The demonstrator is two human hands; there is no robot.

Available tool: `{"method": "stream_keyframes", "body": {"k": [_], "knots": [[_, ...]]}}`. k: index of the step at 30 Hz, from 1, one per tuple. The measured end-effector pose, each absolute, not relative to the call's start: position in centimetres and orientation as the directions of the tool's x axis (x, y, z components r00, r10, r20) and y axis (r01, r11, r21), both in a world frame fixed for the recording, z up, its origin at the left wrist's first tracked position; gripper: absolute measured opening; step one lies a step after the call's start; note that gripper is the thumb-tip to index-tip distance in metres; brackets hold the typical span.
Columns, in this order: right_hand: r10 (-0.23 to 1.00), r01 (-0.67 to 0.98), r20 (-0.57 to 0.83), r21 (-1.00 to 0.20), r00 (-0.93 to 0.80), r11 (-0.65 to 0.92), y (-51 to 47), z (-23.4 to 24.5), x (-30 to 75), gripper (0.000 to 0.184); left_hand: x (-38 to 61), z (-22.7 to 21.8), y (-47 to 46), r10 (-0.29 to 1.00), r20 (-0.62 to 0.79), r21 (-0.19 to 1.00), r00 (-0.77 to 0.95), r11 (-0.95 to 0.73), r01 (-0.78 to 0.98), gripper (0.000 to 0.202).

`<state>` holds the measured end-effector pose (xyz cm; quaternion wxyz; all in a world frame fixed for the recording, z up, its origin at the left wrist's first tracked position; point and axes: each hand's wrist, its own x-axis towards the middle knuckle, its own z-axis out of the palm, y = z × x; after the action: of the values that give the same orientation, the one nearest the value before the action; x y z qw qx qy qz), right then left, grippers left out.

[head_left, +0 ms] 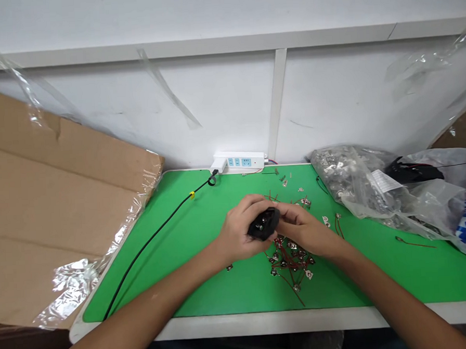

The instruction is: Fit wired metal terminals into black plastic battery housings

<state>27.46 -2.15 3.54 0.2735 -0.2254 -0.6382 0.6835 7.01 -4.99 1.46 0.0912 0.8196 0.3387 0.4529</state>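
Note:
Above the middle of the green table mat [191, 281], my left hand [239, 229] is wrapped round a black plastic housing [264, 225] with small shiny metal bits inside its hollow. My right hand [298, 226] meets it from the other side, thumb and fingers closed at the housing's right edge. Those fingertips are partly hidden, so I cannot tell whether they pinch a smaller part too. Below my hands lies a pile of small metal contacts with red wires [290, 260]. A single metal contact [229, 267] rests left of the pile.
A white power strip [240, 161] sits against the wall, with a black cable [154, 233] running to the front left. Clear plastic bags of metal parts [346, 174] fill the right back. Cardboard [62, 204] leans on the left. A wired contact [416, 242] lies at right.

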Motion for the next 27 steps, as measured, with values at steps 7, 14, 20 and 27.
{"method": "stream_keyframes", "body": {"k": [7,14,20,27], "knots": [[0.769,0.008,0.091,-0.992,-0.633,0.124,-2.2,4.1,27.7,0.027,7.7,0.0,-5.2,0.781,0.568,0.685,0.260,-0.623,0.378,0.052],[0.862,0.168,0.139,-0.954,-0.487,0.249,-2.4,5.5,28.0,0.012,7.9,0.2,-5.7,0.731,0.572,0.593,0.373,-0.682,0.428,0.066],[0.963,0.198,0.111,-0.967,-0.244,0.161,-1.8,4.7,28.1,0.067,8.3,-0.4,-5.3,0.734,0.629,0.639,0.256,-0.676,0.367,0.070],[0.911,0.135,0.251,-0.942,-0.327,0.308,-2.4,4.3,27.4,0.019,8.4,-1.3,-4.4,0.661,0.716,0.598,0.226,-0.747,0.292,0.073]]}}
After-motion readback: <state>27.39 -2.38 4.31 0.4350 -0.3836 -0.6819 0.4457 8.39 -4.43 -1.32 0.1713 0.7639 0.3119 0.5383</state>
